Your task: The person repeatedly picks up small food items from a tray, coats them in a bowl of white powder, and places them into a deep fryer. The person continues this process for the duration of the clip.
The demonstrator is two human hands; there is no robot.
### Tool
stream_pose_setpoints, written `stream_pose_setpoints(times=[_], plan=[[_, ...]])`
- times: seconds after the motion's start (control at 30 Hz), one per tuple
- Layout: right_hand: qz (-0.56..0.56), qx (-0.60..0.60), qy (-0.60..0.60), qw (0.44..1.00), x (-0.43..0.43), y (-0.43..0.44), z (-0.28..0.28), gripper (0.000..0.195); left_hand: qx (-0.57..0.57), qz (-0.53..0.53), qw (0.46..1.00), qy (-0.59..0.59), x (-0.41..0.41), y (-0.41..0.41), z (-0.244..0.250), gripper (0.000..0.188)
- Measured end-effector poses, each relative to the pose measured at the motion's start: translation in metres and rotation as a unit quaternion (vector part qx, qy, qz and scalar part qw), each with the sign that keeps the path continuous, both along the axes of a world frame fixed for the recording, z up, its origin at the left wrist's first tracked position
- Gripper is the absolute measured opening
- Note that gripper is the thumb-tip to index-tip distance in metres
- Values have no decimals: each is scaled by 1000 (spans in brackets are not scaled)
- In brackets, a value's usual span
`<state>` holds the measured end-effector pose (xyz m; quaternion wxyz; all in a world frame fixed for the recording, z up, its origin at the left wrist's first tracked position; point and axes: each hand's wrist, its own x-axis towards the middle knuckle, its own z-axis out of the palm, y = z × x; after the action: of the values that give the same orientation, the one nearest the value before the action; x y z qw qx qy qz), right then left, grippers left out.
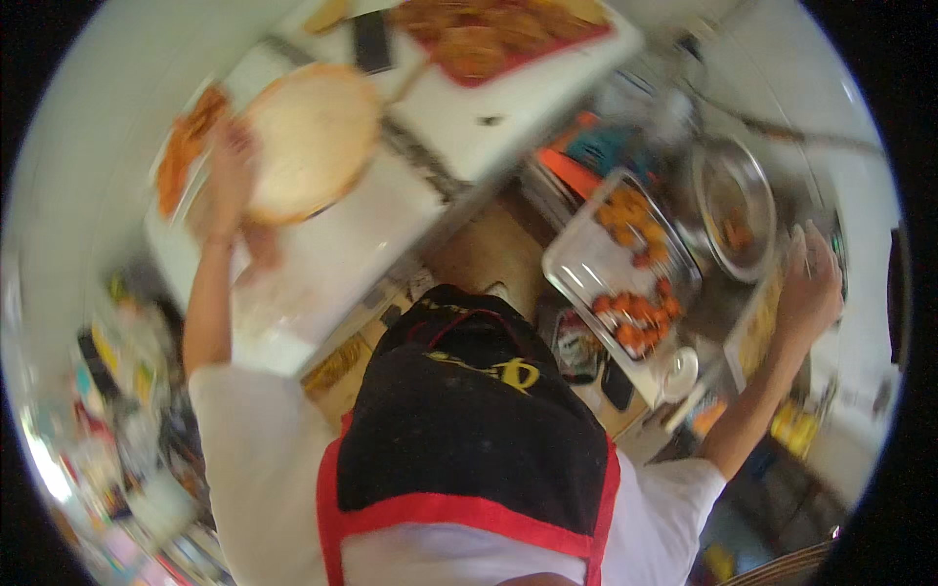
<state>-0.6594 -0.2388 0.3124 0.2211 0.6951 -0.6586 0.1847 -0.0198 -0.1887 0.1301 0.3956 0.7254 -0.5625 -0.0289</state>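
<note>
Blurred by motion, my left hand (pixel 233 157) is at the left edge of a round, pale board or tray (pixel 315 143) on the white worktop; whether it grips the edge cannot be told. Orange-brown food pieces (pixel 192 143) lie on a white tray just left of that hand. My right hand (pixel 812 275) is raised at the far right with fingers slightly apart, and no held thing shows. Beside it are a round steel bowl (pixel 735 209) with some food inside and a tray of yellowish food (pixel 758 333), partly behind my forearm.
A clear rectangular container (pixel 579 249) holds orange and red food pieces. On the worktop (pixel 344 271) are a red tray of browned food (pixel 480 40) and a dark phone-like object (pixel 372 42). A white cup (pixel 680 373) stands near the container's lower corner. A cable runs along the right wall.
</note>
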Motion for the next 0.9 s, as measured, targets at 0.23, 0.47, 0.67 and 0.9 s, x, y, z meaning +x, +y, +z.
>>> stream_pose_setpoints(times=[0.23, 0.47, 0.67, 0.9], plan=[[518, 399, -277, 704, 362, 9, -49, 36, -28, 69, 997, 20, 19, 60, 25, 36], [427, 371, 16, 824, 520, -38, -190, 24, -31, 33, 999, 12, 19, 39, 4, 36], [409, 394, 81, 819, 532, -44, -178, 22, -61, -4, 998, 22, 27, 36, -5, 34], [497, 394, 25, 773, 519, -80, -191, 24, -86, -49, 995, 20, 29, 35, -2, 33]])
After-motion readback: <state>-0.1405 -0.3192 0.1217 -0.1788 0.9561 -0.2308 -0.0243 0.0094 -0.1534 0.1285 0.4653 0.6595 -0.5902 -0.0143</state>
